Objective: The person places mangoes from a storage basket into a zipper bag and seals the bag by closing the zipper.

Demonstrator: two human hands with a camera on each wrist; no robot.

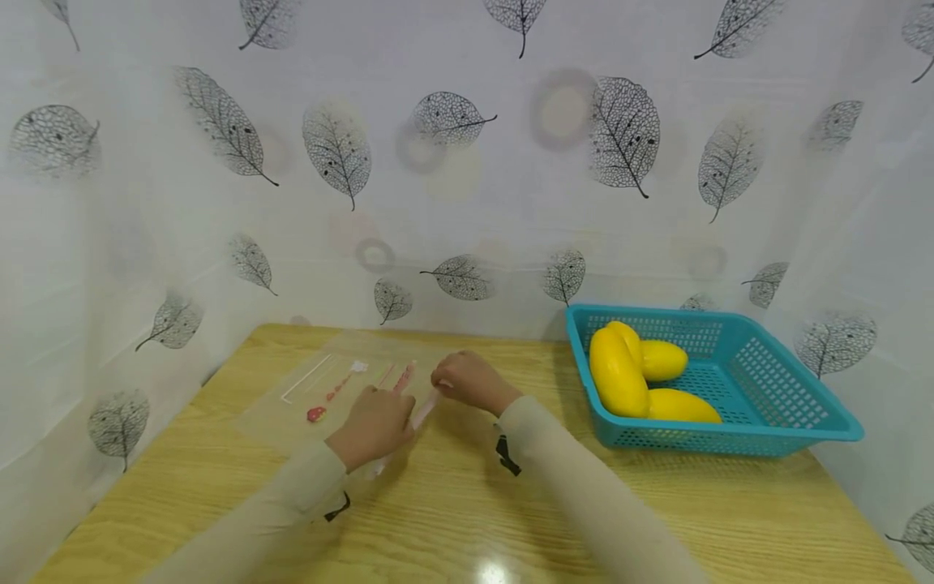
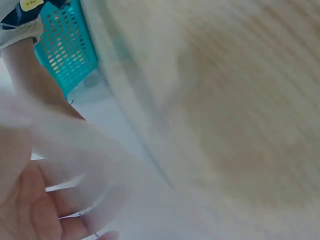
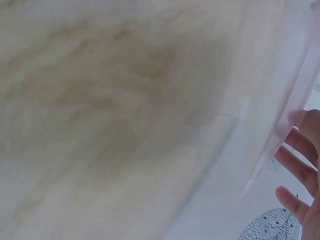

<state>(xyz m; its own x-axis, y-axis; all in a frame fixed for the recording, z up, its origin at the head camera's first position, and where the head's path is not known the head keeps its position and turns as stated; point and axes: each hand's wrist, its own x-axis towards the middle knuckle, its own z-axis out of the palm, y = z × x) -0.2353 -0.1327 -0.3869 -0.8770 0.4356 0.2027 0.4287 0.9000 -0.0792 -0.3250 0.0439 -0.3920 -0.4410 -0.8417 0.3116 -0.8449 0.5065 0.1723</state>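
A clear plastic bag [image 1: 299, 388] with red and pink printing lies at the left of the table, its near edge lifted. My left hand [image 1: 375, 428] grips that edge close to its near end; in the left wrist view hazy film covers part of the fingers [image 2: 67, 200]. Farther along the same edge, my right hand [image 1: 474, 381] pinches the bag's pinkish strip [image 3: 282, 125] between thumb and fingers. The strip runs between both hands in the head view.
At the right of the wooden table [image 1: 467, 503] stands a turquoise plastic basket [image 1: 744, 442]. Several yellow, mango-shaped fruits [image 1: 619, 373] lie in its left part. A white leaf-printed sheet [image 1: 467, 195] hangs behind the table and along its sides.
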